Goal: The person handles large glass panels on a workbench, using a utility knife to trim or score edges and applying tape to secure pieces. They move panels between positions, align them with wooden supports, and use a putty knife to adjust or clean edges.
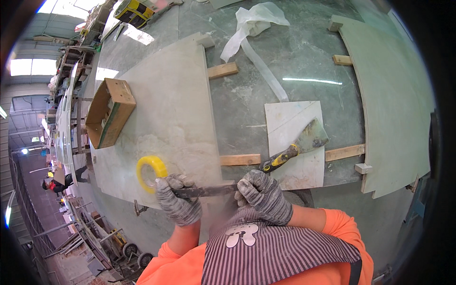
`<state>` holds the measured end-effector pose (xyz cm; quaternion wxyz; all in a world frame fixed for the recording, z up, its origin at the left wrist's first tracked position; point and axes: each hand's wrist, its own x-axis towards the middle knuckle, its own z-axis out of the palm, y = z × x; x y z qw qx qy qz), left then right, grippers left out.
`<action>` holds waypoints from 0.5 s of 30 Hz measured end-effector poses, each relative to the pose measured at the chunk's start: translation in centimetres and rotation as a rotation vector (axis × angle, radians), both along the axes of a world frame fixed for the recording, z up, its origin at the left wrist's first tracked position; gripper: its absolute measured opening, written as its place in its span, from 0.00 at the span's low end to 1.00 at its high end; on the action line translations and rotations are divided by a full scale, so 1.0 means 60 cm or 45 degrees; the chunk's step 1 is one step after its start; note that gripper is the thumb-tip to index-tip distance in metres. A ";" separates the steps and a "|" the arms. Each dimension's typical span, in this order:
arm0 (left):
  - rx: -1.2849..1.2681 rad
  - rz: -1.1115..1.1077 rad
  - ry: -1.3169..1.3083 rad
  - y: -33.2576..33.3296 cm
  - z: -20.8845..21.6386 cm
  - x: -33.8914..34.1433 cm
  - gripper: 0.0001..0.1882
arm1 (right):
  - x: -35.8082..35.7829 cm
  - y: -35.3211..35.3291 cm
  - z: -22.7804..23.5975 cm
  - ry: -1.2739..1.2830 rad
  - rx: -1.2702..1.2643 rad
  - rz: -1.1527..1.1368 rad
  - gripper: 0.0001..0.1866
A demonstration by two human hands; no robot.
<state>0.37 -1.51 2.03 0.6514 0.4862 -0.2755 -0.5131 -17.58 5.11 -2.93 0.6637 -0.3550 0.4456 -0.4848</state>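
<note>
A dark, narrow flat strip (206,191) spans the gap between my two gloved hands, just in front of my striped apron. My left hand (178,202) is closed around its left end. Around the right end, the fingers of my right hand (266,197) are curled. What the strip is, I cannot make out. A yellow tape roll (159,164) is right beside my left fingers; whether they touch it is unclear. Beyond my right hand, a broad scraper (287,154) with a black and yellow handle lies on a white board (287,121).
Pale slabs lie left (175,95) and right (389,104) on the grey table, with wood blocks (244,160) near their edges. An open cardboard box (121,116) sits on the left slab. Crumpled white plastic (256,21) lies far off, and a yellow bucket (134,13) stands far left. Another person (66,180) is in the background.
</note>
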 end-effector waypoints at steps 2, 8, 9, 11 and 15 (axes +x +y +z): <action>-0.007 -0.114 -0.029 0.000 0.000 0.006 0.19 | -0.002 0.000 0.002 0.010 -0.061 -0.003 0.09; -0.008 -0.123 -0.058 0.003 -0.006 0.013 0.19 | 0.002 0.005 -0.005 -0.132 0.067 -0.006 0.08; -0.058 -0.216 -0.038 0.001 -0.004 0.012 0.19 | 0.001 0.006 -0.012 -0.022 -0.032 0.011 0.08; -0.093 -0.205 -0.038 -0.006 -0.001 0.003 0.18 | -0.004 0.006 -0.031 0.134 -0.285 0.014 0.17; 0.184 -0.425 -0.141 0.001 0.003 -0.034 0.30 | -0.015 0.005 -0.063 0.217 -0.597 -0.176 0.26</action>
